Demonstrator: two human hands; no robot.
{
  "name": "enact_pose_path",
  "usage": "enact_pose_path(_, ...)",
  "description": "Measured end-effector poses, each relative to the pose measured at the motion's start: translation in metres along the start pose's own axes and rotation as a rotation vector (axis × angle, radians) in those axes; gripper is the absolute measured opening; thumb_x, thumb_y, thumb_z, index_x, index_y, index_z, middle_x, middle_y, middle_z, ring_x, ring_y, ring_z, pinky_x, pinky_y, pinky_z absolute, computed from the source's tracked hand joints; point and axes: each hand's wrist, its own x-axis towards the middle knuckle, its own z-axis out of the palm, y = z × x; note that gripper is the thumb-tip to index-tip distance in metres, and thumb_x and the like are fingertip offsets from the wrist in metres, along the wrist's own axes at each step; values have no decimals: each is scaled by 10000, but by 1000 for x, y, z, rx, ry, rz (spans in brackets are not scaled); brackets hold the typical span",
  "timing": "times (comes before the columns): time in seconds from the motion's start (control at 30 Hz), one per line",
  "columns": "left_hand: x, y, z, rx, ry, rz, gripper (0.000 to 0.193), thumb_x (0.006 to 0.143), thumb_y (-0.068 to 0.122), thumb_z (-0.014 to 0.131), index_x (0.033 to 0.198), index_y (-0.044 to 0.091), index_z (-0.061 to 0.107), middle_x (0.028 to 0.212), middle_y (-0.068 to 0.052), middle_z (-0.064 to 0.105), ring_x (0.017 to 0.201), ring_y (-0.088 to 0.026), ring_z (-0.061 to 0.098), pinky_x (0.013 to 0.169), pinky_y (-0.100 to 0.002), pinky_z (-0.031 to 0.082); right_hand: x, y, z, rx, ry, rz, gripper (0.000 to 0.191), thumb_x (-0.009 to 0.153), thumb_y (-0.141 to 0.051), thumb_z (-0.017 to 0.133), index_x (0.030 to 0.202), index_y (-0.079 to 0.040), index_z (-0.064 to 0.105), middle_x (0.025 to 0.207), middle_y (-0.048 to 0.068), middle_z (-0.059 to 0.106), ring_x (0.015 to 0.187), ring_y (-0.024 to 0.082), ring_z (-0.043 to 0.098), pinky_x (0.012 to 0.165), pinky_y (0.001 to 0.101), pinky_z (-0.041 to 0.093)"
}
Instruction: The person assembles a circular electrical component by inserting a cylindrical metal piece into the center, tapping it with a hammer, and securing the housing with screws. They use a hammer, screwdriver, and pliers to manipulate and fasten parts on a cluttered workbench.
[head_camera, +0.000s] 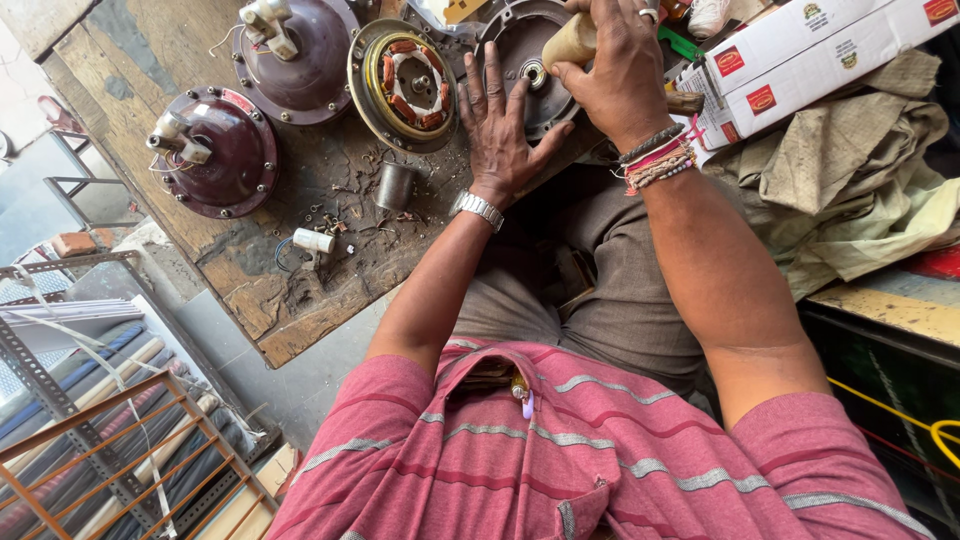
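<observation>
1. Head view is looking straight down at the worn wooden workbench (300, 290), and I am logging what is lying on it.
2. I am seeing the left hand (500, 125) lying flat with fingers spread, pressing on the edge of a dark round motor housing (520, 40) at the top of the bench; it is grasping nothing. A metal wristwatch (477, 208) is sitting on that wrist.
3. I am seeing the right hand (615, 70) clenching around the pale wooden handle (570, 42) of a tool, held over the centre of the same housing. The working end of the tool is hidden, so I cannot tell what kind it is. Beaded bracelets (657, 160) are circling that wrist.
4. Just left of the housing, a stator with copper windings (402, 85) is lying face up.
5. Further left, two maroon fan motor covers (215, 150) (295, 55) are resting apart from each other.
6. Near the left hand, a small metal cup (395, 185) is standing among scattered screws, and a white cylindrical capacitor (313, 240) is lying nearer the bench edge.
7. Right of the hands, white cardboard boxes (800, 55) are lying above crumpled cloth (850, 190).
</observation>
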Motion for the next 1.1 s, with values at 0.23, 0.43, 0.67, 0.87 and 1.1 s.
enact_pose_path(0.23,1,2,-5,13,104,61,958,890,835,534,1519,113,527,1693,-211,22,1568,-409,-59,1255,-593,-39,-2,4,3,-13,0,7,682,815,-168,961,1350,-78,548,1233,147,650,1136,346,651,998,484,515)
enact_pose_path(0.43,1,3,-5,-14,133,67,958,884,842,518,1530,135,519,1689,-212,13,1564,-415,-64,1245,-604,-40,-3,8,6,-17,28,-8,725,809,-155,949,1389,-56,526,1265,165,644,1168,356,645,1028,487,506)
enact_pose_path(0.67,1,1,-1,6,95,44,956,881,861,506,1517,146,532,1696,-207,3,1570,-412,-77,1255,-607,-48,-3,7,6,-11,16,2,710,821,-163,956,1379,-62,529,1258,163,646,1158,350,649,1020,486,512)
enact_pose_path(0.87,0,0,-1,-17,75,33,923,876,846,532,1491,158,559,1698,-202,9,1570,-412,-79,1263,-608,-41,-3,6,5,-13,-12,9,687,842,-176,968,1370,-91,536,1262,142,656,1161,335,661,1024,488,519)
enact_pose_path(1.1,0,0,0,-32,246,122,924,886,836,549,1485,133,582,1691,-194,-8,1562,-406,-91,1234,-610,-42,-6,14,12,-37,6,1,782,815,-179,963,1431,-60,498,1274,173,647,1155,354,655,1017,492,516)
